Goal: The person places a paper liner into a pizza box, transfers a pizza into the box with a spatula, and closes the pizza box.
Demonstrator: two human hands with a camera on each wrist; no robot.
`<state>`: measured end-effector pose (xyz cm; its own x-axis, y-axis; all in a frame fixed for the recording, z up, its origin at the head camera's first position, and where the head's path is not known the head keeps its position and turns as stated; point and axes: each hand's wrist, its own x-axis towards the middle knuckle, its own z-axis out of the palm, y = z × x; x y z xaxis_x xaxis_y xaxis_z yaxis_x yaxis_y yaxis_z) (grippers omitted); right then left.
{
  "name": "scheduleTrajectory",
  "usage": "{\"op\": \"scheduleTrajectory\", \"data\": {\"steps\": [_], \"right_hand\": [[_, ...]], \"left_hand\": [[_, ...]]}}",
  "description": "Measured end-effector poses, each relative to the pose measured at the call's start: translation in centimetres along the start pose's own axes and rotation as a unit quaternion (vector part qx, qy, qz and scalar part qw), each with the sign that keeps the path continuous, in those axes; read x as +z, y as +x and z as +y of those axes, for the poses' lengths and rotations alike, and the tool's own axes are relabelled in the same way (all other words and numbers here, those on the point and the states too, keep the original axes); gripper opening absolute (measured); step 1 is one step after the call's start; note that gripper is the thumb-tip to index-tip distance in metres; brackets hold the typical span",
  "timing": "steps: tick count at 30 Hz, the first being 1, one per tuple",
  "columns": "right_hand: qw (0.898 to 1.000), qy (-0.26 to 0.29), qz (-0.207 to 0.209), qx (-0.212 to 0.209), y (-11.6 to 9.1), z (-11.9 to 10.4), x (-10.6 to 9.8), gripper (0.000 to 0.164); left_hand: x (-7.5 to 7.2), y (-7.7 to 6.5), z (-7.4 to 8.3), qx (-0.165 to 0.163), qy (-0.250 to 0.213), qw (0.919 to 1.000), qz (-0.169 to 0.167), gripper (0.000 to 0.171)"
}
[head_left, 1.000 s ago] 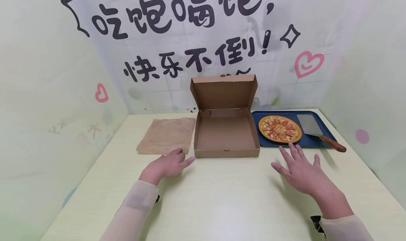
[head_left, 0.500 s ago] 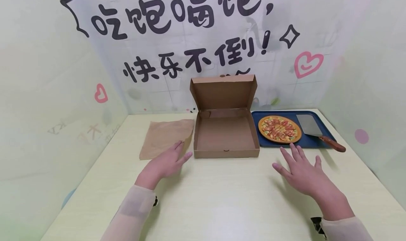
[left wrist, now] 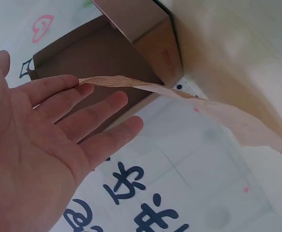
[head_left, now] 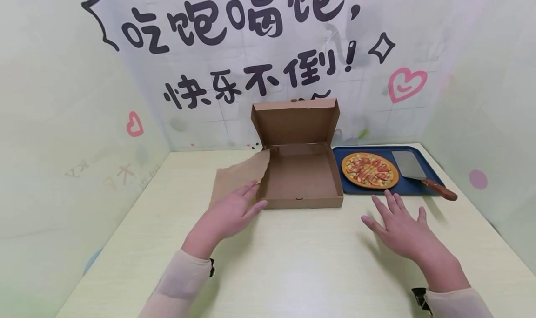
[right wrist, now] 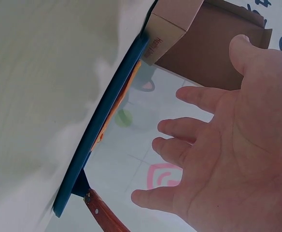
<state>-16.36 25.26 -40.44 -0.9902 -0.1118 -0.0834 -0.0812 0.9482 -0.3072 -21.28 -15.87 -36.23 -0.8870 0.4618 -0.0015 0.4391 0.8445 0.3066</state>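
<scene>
My left hand (head_left: 228, 215) holds a sheet of brown paper (head_left: 234, 176) off the table, and the sheet's right side hangs over the left wall of the open cardboard pizza box (head_left: 303, 180). In the left wrist view, the edge of the paper (left wrist: 237, 116) is pinched between the first two fingers, while the thumb stands apart. My right hand (head_left: 404, 232) hovers with spread fingers in front of the blue tray (head_left: 402, 188) and holds nothing. On that tray lie a round pizza (head_left: 370, 170) and a pizza server (head_left: 410, 164) with a wooden handle.
The box lid (head_left: 295, 125) stands raised towards the back wall (head_left: 201, 118), which bears printed writing. The server's handle (head_left: 439, 189) sticks out past the tray's front edge. Side walls close in the table (head_left: 289, 267) at left and right.
Lifted from the table, the brown paper has moved right with my left hand, up to and over the box's left side. My right hand has hardly moved.
</scene>
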Motion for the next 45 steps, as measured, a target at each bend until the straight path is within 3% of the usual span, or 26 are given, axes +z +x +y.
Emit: {"op": "scheduleTrajectory", "data": {"steps": [11, 17, 21, 32, 45], "right_hand": [[1.0, 0.008, -0.004, 0.012, -0.2, 0.8, -0.1, 0.092], [1.0, 0.02, -0.009, 0.015, -0.4, 1.0, -0.1, 0.092], [1.0, 0.021, -0.007, 0.016, -0.5, 1.0, -0.1, 0.092], [1.0, 0.023, 0.007, 0.014, -0.7, 1.4, 0.0, 0.091], [1.0, 0.014, 0.01, 0.019, -0.9, 1.7, 0.1, 0.089]], "left_hand": [[1.9, 3.0, 3.1, 0.049, 0.063, 0.9967, -0.012, 0.073], [3.6, 5.2, 5.0, 0.067, 0.122, 0.9895, -0.04, 0.072], [4.3, 6.6, 6.5, 0.077, 0.137, 0.9856, -0.062, 0.072], [5.5, 9.9, 9.9, 0.105, 0.143, 0.9805, -0.084, 0.071], [6.5, 11.6, 11.0, 0.102, 0.132, 0.9797, -0.111, 0.074]]}}
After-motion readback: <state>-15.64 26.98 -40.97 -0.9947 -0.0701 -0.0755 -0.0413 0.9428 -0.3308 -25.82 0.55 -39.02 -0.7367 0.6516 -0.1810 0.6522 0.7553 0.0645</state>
